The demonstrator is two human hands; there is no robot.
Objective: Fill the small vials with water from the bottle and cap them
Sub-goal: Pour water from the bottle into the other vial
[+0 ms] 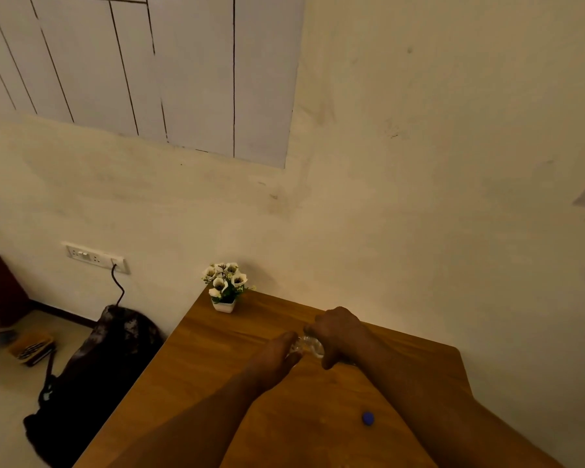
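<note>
A clear bottle (313,346) is gripped by the right hand (338,331) above the bench (200,359), its mouth met by the left hand (281,352), whose grasp cannot be told. A blue cap (368,418) is left nearer than the bottle.

there is one view only, from the camera on my head, so nothing is shared with a second view. it looks forward and down from above, wide-angled, with lines bending toward the edges. the wall (419,163) ahead fills the upper two thirds; the table (217,366) sits low and right of centre, its far corner toward the wall. my forearms enter from the bottom edge, close to the lens. the floor (0,400) shows at lower left, farther off.
</note>
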